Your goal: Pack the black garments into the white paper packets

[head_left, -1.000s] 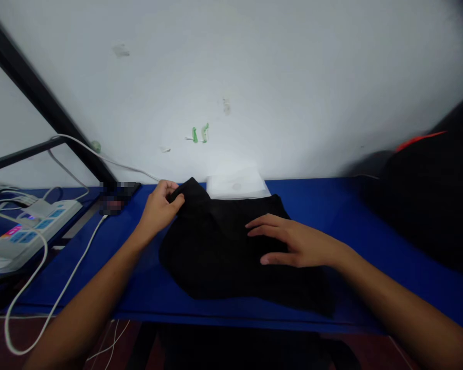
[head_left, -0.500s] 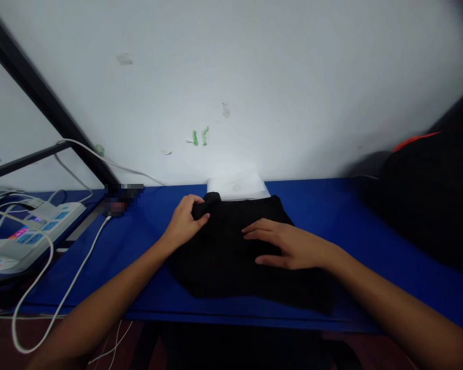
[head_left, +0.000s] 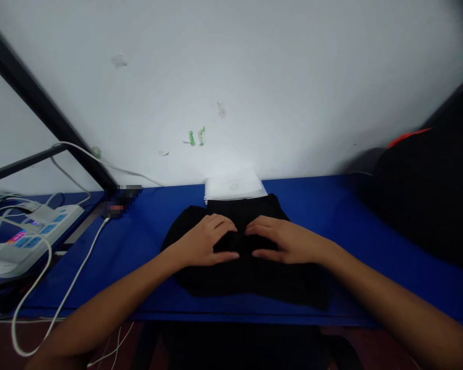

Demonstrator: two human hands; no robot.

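Observation:
A piece of black cloth (head_left: 250, 280), perhaps a folded garment, lies spread on the blue table; its dark folds are hard to make out. My left hand (head_left: 206, 241) rests on the left-middle of it, palm down, the thumb held apart from the curved fingers. Facing it from the right, my right hand (head_left: 287, 240) sits on the cloth with thumb and fingers likewise apart. A small gap of cloth separates the two sets of fingertips. Behind the cloth, a stack of white sheets or flat packets (head_left: 234, 186) lies against the wall, its front edge touching the fabric.
On the left, a white power strip (head_left: 42, 231) with several plugged cables sits beside a black metal frame (head_left: 42, 92). A white cable (head_left: 79, 277) loops over the table's front edge. A large black item with an orange edge (head_left: 420, 205) stands at the right of the blue table (head_left: 139, 246).
My left hand has let go of the cloth's upper left corner and moved right and down toward the middle. That corner now lies flatter to the left. My right hand stays nearly in place.

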